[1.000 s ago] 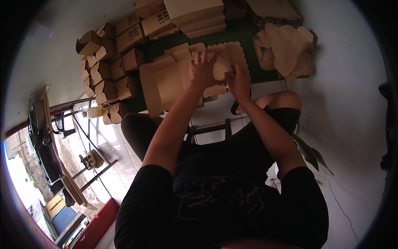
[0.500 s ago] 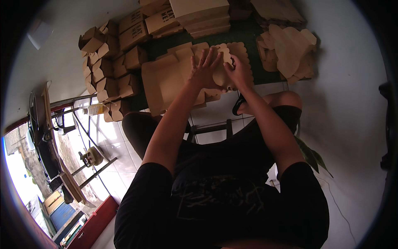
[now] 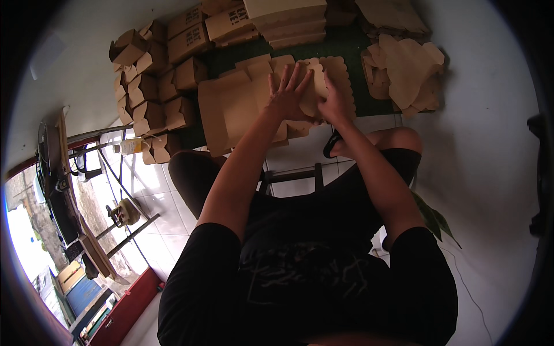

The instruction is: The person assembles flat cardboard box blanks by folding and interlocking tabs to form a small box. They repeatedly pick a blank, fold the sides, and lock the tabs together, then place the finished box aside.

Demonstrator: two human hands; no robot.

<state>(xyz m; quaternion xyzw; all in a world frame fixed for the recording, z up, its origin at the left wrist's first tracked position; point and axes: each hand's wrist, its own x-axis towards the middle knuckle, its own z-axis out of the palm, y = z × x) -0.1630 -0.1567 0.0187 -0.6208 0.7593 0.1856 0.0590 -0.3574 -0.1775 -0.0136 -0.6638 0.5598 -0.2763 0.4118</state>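
Note:
A brown cardboard box blank (image 3: 228, 104) lies spread out on a green surface, part of it with a wavy, scalloped edge. My left hand (image 3: 287, 99) rests flat on its right half, fingers spread. Close beside it, my right hand (image 3: 337, 106) is against a raised scalloped flap (image 3: 317, 74), fingers stretched upward along it and thumb toward the left hand. Another scalloped panel (image 3: 340, 72) shows to the right of that flap. My palms hide part of the fold between them.
Folded small boxes (image 3: 147, 89) stand stacked at the left, with printed boxes (image 3: 189, 41) behind them. A tall pile of larger boxes (image 3: 288, 17) stands at the back. Flat cardboard pieces (image 3: 412, 75) lie at the right. A bottle (image 3: 130, 146) is near the left edge.
My right hand has turned slightly, its fingers now straighter along the flap. My left hand stays spread on the cardboard. The whole view has shifted a little.

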